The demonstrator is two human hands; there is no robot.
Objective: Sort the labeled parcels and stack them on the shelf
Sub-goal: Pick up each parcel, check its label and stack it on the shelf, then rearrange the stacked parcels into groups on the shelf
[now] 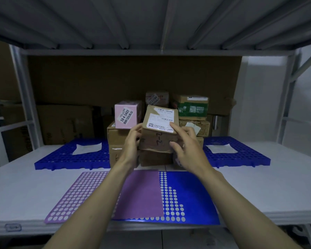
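Note:
A brown cardboard parcel (157,130) with a white shipping label and handwritten marks is held up in front of the pile at the shelf's middle. My left hand (132,143) grips its left side. My right hand (186,146) grips its right side, with the thumb on the front face and a finger on the label's corner. Behind stands a pile of parcels: a pink box (127,114) labelled 58-4-3405, a green-printed box (192,107), and several brown boxes (117,139).
Two blue perforated pallets lie on the white shelf (16,186), one on the left (65,157) and one on the right (239,153), each bearing a white sheet. Purple (90,193) and blue (190,196) perforated mats lie in front. Large cartons stand behind at left.

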